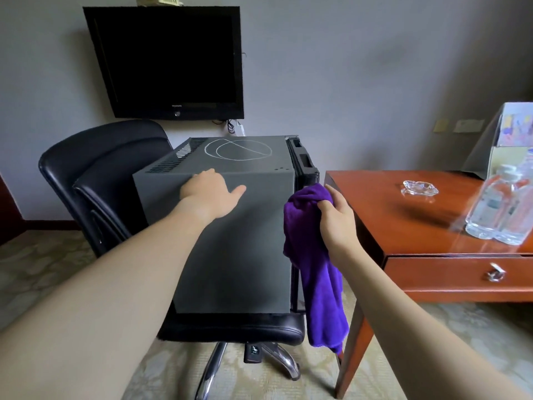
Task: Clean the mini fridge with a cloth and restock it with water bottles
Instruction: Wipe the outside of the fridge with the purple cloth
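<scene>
**Mini fridge perched on an office chair, cloth in hand, door side facing away**

So the mini fridge (230, 226) sits on the seat of a black swivel chair (95, 174), with its dark side panel toward the camera and the door edge on the right, next to the wooden desk (432, 215). The left hand (210, 192) lies flat along the fridge's top near edge, fingers straight, bracing it. The right hand (336, 215) is clamped on a bunched purple cloth (317, 278), which hangs down just beside the door edge. The water bottles (501, 209) stand on the desk at the far right, near a glass ashtray (419, 188).

My worry: that chair looks like it swivels and rolls. Wipe hard or tug the door and the whole thing could spin or scoot, maybe tipping the fridge off the seat. The dangling cloth could also snag in the door gap. And the bottles stand close to the desk's near edge, so a careless elbow could knock them off.
</scene>
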### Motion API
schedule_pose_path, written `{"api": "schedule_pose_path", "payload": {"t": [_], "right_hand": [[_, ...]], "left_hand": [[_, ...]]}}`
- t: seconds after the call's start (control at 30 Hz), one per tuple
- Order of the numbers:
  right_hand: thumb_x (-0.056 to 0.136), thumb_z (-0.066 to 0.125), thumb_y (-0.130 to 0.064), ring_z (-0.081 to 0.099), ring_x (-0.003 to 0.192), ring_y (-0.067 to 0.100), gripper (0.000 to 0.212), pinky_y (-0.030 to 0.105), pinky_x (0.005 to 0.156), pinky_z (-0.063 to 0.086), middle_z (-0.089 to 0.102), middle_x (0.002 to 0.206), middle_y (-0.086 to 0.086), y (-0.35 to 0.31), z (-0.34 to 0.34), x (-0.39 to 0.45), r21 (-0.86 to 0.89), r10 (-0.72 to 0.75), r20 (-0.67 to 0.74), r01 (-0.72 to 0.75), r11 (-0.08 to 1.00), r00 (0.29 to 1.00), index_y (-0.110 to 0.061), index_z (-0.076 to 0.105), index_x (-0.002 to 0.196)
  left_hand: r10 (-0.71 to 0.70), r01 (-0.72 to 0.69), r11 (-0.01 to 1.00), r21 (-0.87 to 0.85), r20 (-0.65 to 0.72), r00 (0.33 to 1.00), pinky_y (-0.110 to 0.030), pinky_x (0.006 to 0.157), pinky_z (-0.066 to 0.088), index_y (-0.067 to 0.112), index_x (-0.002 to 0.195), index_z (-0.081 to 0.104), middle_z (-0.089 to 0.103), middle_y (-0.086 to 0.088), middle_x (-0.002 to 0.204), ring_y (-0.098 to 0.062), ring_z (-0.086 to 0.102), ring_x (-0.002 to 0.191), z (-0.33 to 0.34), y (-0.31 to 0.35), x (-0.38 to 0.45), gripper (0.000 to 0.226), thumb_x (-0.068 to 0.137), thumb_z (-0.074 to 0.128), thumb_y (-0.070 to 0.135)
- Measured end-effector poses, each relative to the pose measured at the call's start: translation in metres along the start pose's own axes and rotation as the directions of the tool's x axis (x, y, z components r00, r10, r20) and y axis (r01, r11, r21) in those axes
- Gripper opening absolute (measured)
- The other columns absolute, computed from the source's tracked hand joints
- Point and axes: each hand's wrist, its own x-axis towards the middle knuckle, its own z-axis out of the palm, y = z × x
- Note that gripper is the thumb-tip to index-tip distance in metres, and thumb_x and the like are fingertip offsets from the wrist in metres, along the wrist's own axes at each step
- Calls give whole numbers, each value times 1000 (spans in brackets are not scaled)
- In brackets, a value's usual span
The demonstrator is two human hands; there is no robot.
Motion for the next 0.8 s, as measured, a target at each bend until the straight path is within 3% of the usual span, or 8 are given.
{"api": "schedule_pose_path", "payload": {"t": [0.07,0.17,0.3,0.43,0.53,0.6,0.67,0.8], "right_hand": [[91,46,-16,57,117,11,46,39,109,43,63,126,-10,1,0,0,-13,2,14,-2,1000,1000,-29,58,134],[91,45,-15,59,111,10,43,37,104,46,64,119,-11,-1,-2,2,0,15,35,-15,1000,999,-30,61,128],[92,44,-11,66,93,10,32,31,88,53,71,99,-10,-2,-8,3,50,8,52,-10,999,999,-30,69,99],[89,44,-11,59,74,15,28,33,71,49,69,83,0,-1,-16,5,68,15,29,-17,998,999,-23,70,88],[91,45,-10,64,80,15,31,36,79,54,72,90,2,3,-27,5,58,29,18,-30,998,999,-27,70,88],[91,45,-10,66,89,17,31,37,85,54,72,91,-2,8,-32,2,20,21,21,-21,1000,1000,-30,69,88],[91,46,-10,66,93,18,31,36,86,53,72,90,-5,12,-32,-1,-15,14,26,-14,1000,1000,-30,69,88],[92,46,-11,63,85,14,27,31,78,51,71,85,-6,15,-29,-8,-36,-4,42,5,999,999,-23,70,91]], "left_hand": [[-63,64,998,-3,40,997,-41,95,46,5,128,60,40,-13,154,-36,43,137,2,7,-1,79,95,33,72],[-127,126,991,-53,-6,992,-44,98,44,3,138,45,48,-20,145,-37,40,136,-2,32,-13,75,96,40,65],[161,-214,953,-213,-240,957,-40,97,43,10,131,52,53,-7,137,-28,48,128,-6,90,-32,44,100,49,41],[354,-405,879,-252,-226,908,-38,103,38,15,135,54,56,-2,141,-25,48,130,0,133,-32,37,100,47,23],[349,-367,919,-148,-134,928,-41,106,33,19,137,53,51,2,143,-23,41,134,12,140,-29,40,102,45,36],[353,-361,932,-24,-158,922,-41,104,31,22,134,55,53,5,138,-23,41,131,18,138,-30,38,101,46,38],[354,-345,935,79,-248,902,-38,97,32,22,126,56,55,4,130,-24,44,123,20,135,-34,28,98,49,25],[339,-296,939,172,-336,879,-35,94,34,17,126,51,53,-2,126,-25,50,116,18,125,-37,35,92,50,9]]}}
